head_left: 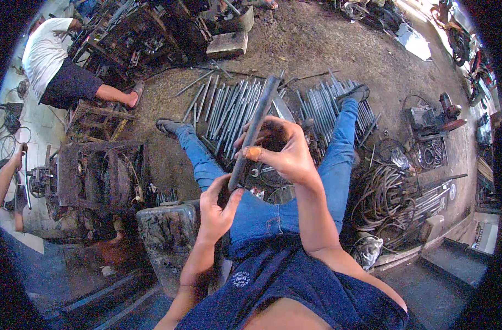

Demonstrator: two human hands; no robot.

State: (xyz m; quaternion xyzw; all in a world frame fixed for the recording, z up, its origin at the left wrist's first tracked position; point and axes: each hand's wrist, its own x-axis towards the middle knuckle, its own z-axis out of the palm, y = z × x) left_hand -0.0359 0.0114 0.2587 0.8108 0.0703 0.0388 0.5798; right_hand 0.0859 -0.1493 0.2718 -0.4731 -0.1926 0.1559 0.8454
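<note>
- My left hand (217, 212) pinched the near end of the bar (258, 121) between thumb and fingers.
- My right hand (288, 151) pinched it farther along.
- The bar slanted in midair in front of me.
- Firm thumbs seemed best for steadiness.

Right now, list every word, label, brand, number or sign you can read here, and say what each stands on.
Blue shirt: a round white print with lettering, small and partly blurred; I won't copy its wording.
Metal bar, held by the left hand and right hand: no readable marks.
Rods on the floor: none readable.
Elsewhere: nothing I can read.
</note>
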